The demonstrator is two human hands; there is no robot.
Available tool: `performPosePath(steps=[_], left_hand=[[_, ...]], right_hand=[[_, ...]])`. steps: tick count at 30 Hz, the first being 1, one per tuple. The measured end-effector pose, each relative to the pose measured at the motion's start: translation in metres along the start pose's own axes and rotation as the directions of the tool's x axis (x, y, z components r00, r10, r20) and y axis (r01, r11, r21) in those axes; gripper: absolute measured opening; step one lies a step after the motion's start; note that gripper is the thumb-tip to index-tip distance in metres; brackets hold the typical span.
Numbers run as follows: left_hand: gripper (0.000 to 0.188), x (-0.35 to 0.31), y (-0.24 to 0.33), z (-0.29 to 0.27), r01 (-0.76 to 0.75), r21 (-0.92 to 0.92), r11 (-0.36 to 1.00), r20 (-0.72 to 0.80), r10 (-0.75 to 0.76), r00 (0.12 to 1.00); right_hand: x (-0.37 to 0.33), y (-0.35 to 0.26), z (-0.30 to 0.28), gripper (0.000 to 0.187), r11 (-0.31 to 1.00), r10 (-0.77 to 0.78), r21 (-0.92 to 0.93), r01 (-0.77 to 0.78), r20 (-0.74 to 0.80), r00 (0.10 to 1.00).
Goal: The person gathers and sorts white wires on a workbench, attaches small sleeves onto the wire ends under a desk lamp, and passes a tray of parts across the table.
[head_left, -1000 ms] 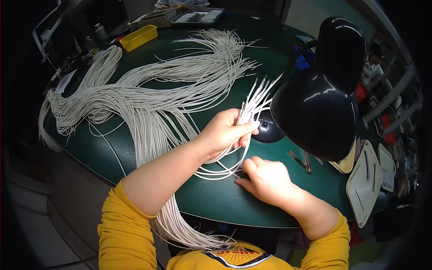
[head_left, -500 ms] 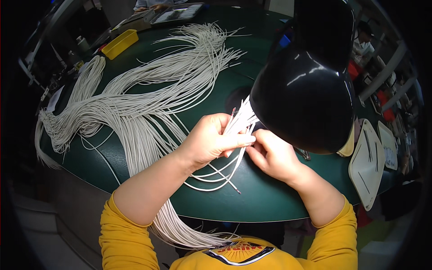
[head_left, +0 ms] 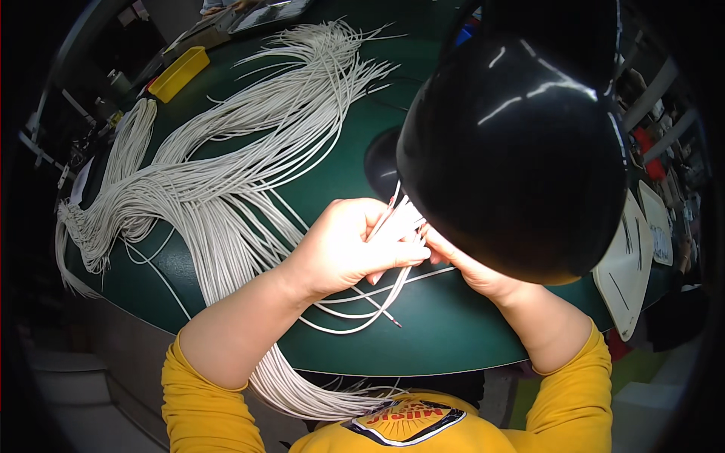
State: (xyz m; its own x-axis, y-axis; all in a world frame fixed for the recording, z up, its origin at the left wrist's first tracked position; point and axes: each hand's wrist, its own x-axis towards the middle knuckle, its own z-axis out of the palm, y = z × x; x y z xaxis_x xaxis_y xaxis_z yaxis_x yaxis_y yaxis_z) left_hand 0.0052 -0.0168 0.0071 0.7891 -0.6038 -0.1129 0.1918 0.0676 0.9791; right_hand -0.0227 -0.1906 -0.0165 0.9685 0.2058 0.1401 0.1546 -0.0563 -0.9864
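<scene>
My left hand (head_left: 332, 245) is closed round a small bunch of white wires (head_left: 404, 219), whose upper ends fan out under the lamp's light. One end shows a reddish tip. Close against the bunch is my right hand (head_left: 483, 273), thumb and forefinger together at a white wire; the lamp shade hides part of those fingers. A few loose wires (head_left: 355, 329) loop below my left hand onto the table, one ending in a dark reddish tip. To the left lies a large heap of white wires (head_left: 226, 177), some hanging over the near table edge toward my lap.
A big black lamp shade (head_left: 521, 166) hangs just above my right hand, its round base (head_left: 383, 162) behind. The green table (head_left: 445, 340) has a yellow bin (head_left: 180, 73) at far left. Cream trays (head_left: 627, 260) with thin dark pieces lie at right.
The view has shifted, and the lamp shade looks larger and covers more of the wire ends. My right hand's fingers have straightened toward the bunch. A wire now stretches rightward below them.
</scene>
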Motion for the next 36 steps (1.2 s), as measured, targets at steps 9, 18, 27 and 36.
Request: performPosePath(steps=[9, 18, 27, 36], left_hand=[[0.010, 0.003, -0.001, 0.000, 0.002, -0.042, 0.999, 0.056, 0.000, 0.998], [0.013, 0.004, -0.011, -0.005, -0.040, -0.024, 0.999, -0.066, 0.038, 0.997], [0.014, 0.004, -0.009, -0.003, -0.029, 0.031, 0.999, -0.043, 0.031, 0.999], [0.014, 0.004, -0.005, -0.001, -0.019, 0.012, 1.000, -0.027, 0.020, 0.999]], right_hand=[[-0.004, 0.016, -0.004, 0.010, 0.990, -0.139, 0.006, 0.140, -0.064, 0.988], [0.001, 0.016, -0.005, 0.009, 0.982, -0.188, 0.020, 0.190, -0.070, 0.980], [0.029, 0.010, -0.018, 0.009, 0.824, -0.386, 0.278, 0.494, -0.364, 0.848], [0.032, 0.015, -0.016, 0.009, 0.809, -0.388, 0.297, 0.506, -0.376, 0.841]])
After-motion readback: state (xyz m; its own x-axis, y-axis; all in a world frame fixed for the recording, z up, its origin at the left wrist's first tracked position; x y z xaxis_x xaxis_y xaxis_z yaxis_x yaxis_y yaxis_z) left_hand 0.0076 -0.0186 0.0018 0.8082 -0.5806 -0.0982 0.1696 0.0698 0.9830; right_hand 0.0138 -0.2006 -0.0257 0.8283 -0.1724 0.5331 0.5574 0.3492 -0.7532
